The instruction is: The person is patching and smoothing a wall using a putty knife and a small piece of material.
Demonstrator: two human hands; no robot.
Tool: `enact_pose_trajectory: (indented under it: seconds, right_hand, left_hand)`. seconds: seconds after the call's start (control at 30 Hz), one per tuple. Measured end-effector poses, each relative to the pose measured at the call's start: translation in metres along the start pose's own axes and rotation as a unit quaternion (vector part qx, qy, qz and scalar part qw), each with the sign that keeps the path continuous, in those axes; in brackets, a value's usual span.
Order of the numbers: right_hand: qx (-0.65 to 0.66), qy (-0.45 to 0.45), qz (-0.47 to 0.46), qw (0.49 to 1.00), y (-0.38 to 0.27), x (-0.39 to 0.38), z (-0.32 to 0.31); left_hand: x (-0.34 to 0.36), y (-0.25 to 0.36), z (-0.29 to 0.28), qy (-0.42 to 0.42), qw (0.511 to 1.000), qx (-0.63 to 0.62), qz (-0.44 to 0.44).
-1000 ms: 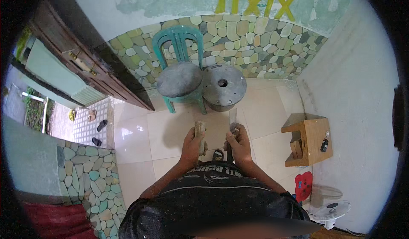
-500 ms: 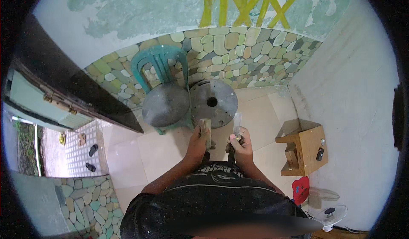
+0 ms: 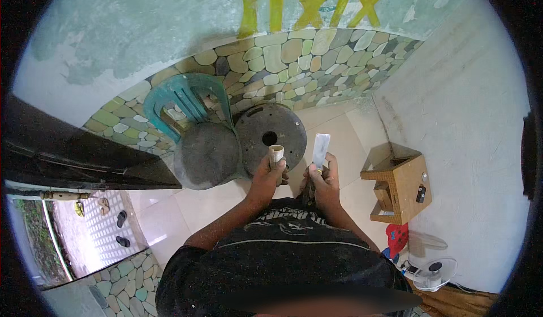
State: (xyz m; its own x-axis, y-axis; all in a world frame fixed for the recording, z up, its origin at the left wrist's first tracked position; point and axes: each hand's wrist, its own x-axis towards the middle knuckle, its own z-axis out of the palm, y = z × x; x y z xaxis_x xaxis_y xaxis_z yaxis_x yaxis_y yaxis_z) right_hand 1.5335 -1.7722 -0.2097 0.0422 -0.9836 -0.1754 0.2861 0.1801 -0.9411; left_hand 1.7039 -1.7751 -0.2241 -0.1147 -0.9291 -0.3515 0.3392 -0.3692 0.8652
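My left hand (image 3: 266, 181) is closed around a pale, dusty hollow tube (image 3: 276, 156), its open upper end facing up. To its right, my right hand (image 3: 325, 188) grips a flat silvery blade-like piece (image 3: 320, 147) that points up and away from me. Beyond both hands sit a grey round disc (image 3: 206, 156) on a teal plastic chair (image 3: 186, 102) and, beside it, a grey drum-like round object (image 3: 288, 124) with a central hole and smaller holes in its top.
An open dark door (image 3: 124, 167) stands left, with sandals (image 3: 120, 220) outside. A pebble-clad wall (image 3: 294, 51) lies ahead. A wooden stand (image 3: 413, 187) with a small black object on it, a red item (image 3: 397, 238) and a white fan (image 3: 435, 272) are at the right.
The view has shifted, so chair and drum appear lower and farther left. The tube's top now shows its opening, and the blade has come up higher, its flat face more visible.
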Motion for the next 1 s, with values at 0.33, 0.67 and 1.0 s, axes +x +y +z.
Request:
enact_pose_trajectory:
  seconds: [0.33,0.67,1.0]
  right_hand:
    - [0.009,-0.167,0.03,0.985,-0.031,0.103,-0.086]
    - [-0.027,-0.166,0.119,0.978,-0.09,0.209,-0.217]
    - [-0.03,-0.176,0.124,0.976,-0.096,0.268,-0.258]
  left_hand:
    - [0.103,-0.008,0.075,0.032,0.999,-0.005,0.003]
    - [0.211,-0.003,0.228,0.127,0.992,-0.025,-0.015]
    - [0.258,-0.032,0.249,0.138,0.988,0.075,0.001]
